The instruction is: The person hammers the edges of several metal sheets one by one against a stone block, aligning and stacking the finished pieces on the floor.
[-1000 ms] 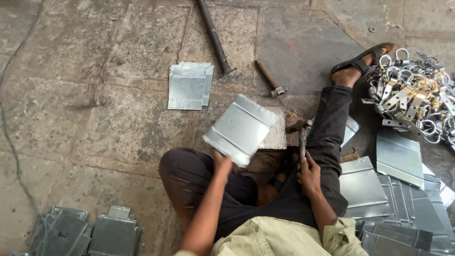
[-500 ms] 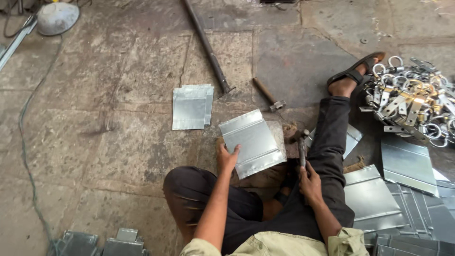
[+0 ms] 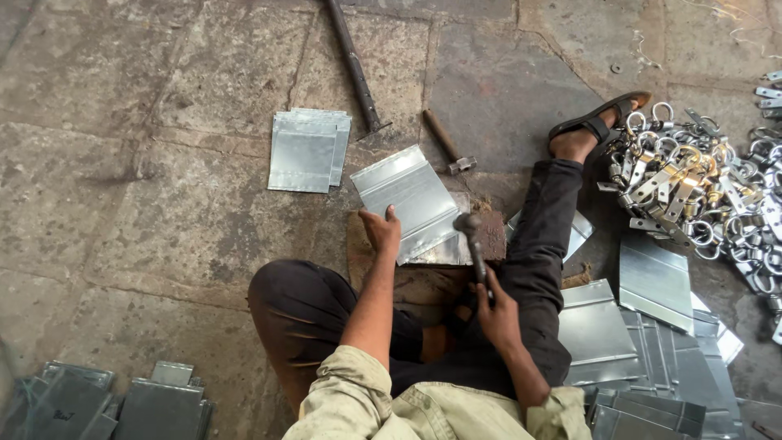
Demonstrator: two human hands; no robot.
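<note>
I sit on a stone floor with a dark block (image 3: 489,232) between my legs. My left hand (image 3: 380,230) presses on the near edge of a bent, shiny sheet-metal piece (image 3: 407,195) that lies across the block. My right hand (image 3: 494,305) grips the handle of a hammer (image 3: 472,240), whose head hovers just over the right edge of the sheet, above the block.
A small stack of similar metal pieces (image 3: 305,149) lies on the floor ahead. A second hammer (image 3: 444,141) and a long iron bar (image 3: 354,65) lie beyond. Several flat sheets (image 3: 643,326) sit at my right, a heap of metal rings and clasps (image 3: 692,183) by my sandalled foot (image 3: 590,130), more folded pieces (image 3: 106,403) lower left.
My left hand has brought the sheet down from a raised position and laid it flat on the block. My right hand has lifted the hammer head toward the sheet.
</note>
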